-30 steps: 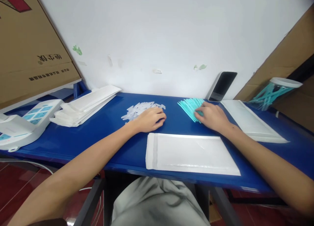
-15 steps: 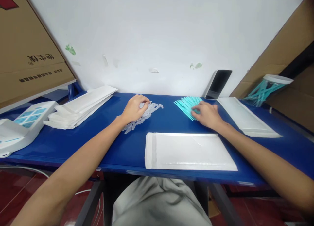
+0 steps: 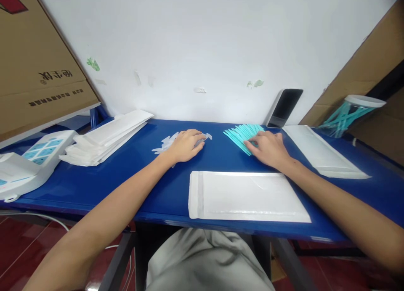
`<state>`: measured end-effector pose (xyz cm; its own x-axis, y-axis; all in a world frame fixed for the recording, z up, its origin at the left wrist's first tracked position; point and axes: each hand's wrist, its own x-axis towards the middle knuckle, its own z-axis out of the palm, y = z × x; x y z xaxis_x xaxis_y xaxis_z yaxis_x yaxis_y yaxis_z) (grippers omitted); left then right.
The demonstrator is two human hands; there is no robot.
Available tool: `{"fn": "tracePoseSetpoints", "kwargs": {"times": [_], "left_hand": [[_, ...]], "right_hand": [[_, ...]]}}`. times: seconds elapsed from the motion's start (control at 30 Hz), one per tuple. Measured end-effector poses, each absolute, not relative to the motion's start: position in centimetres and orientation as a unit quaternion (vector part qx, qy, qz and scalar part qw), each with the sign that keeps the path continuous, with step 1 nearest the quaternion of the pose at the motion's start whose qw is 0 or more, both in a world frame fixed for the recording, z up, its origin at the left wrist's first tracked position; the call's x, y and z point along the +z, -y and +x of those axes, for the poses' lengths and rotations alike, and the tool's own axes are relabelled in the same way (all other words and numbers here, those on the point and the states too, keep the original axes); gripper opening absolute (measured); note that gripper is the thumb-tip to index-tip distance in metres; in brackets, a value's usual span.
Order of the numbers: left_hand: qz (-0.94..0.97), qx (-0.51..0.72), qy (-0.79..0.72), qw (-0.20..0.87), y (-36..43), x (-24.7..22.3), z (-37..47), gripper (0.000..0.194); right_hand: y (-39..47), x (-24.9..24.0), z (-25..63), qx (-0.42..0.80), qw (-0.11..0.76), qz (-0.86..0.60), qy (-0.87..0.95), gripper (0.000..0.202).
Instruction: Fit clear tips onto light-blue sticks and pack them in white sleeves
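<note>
My left hand [image 3: 188, 146] lies over a pile of small translucent whitish strips [image 3: 168, 143], covering part of it. Its fingers stretch to the right, thumb apart, and nothing shows in its grip. At the right edge of a fanned heap of thin turquoise sticks [image 3: 240, 136] rests my right hand [image 3: 268, 149]. Thumb and forefinger are apart there, touching or just above the sticks; the other fingers are partly hidden. In front of both hands a white padded envelope [image 3: 249, 196] lies flat near the table's front edge.
Several white envelopes [image 3: 107, 135] are stacked at the left, beside a white device with blue panels [image 3: 41, 154]. Another envelope [image 3: 325, 154] lies at the right. A phone [image 3: 285, 108] leans on the wall. Far right stands a clear jar [image 3: 350, 114] of turquoise sticks.
My left hand has moved right and slightly toward me across the strips, its fingers straightening and uncovering the pile's left part. My right hand has stayed nearly in place by the sticks.
</note>
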<state>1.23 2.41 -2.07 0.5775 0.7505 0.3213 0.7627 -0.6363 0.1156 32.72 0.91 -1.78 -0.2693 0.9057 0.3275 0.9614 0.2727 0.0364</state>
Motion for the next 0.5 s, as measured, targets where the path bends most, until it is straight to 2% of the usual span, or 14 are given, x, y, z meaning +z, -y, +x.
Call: {"fn": "tracePoseSetpoints", "kwargs": {"times": [0.23, 0.5], "left_hand": [[-0.910, -0.154, 0.384, 0.014, -1.93, -2.32, 1.85, 0.045], [-0.911, -0.092, 0.402, -0.011, -2.40, -2.55, 2.04, 0.054]], "right_hand": [[-0.85, -2.19, 32.47, -0.147, 0.092, -0.564, 0.807, 0.054], [-0.59, -2.15, 31.95, -0.123, 0.084, -0.520, 0.841, 0.046]]}}
